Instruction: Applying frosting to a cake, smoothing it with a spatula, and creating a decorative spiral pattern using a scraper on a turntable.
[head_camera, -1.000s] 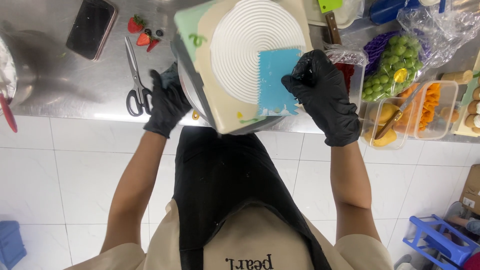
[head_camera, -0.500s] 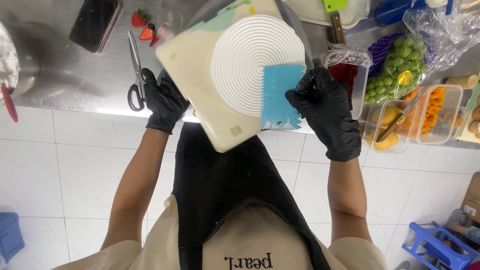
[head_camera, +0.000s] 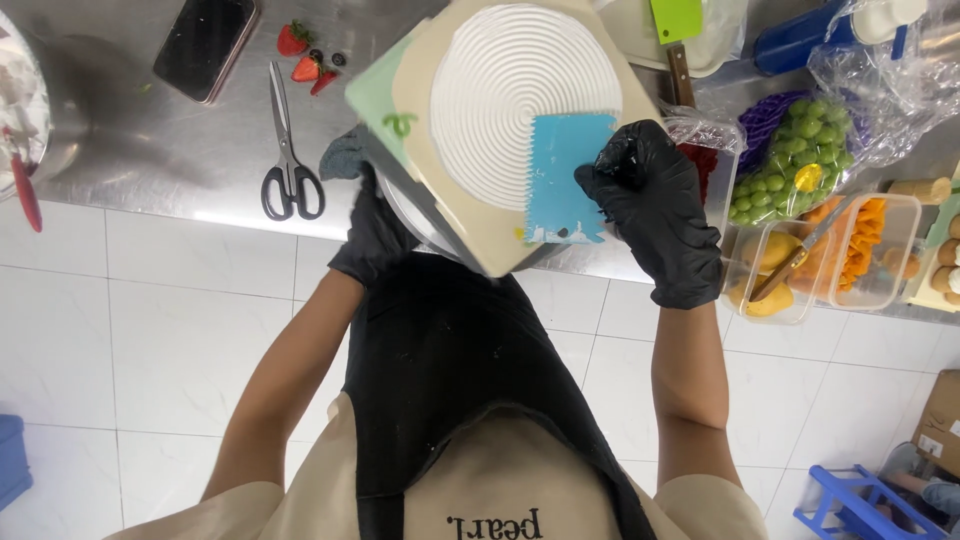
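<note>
From the head view, a round white cake (head_camera: 525, 105) with spiral ridges sits on a square cream board (head_camera: 500, 245) at the near edge of the steel counter (head_camera: 130, 150). The right hand (head_camera: 655, 205), in a black glove, grips a blue toothed scraper (head_camera: 565, 180) laid flat on the cake's right side, its long axis running near to far. The left hand (head_camera: 375, 230), also gloved, is closed on the board's left edge from below. Scissors (head_camera: 285, 150), a phone (head_camera: 205, 45) and strawberries (head_camera: 300, 55) lie further left; grapes (head_camera: 790, 150) lie right
</note>
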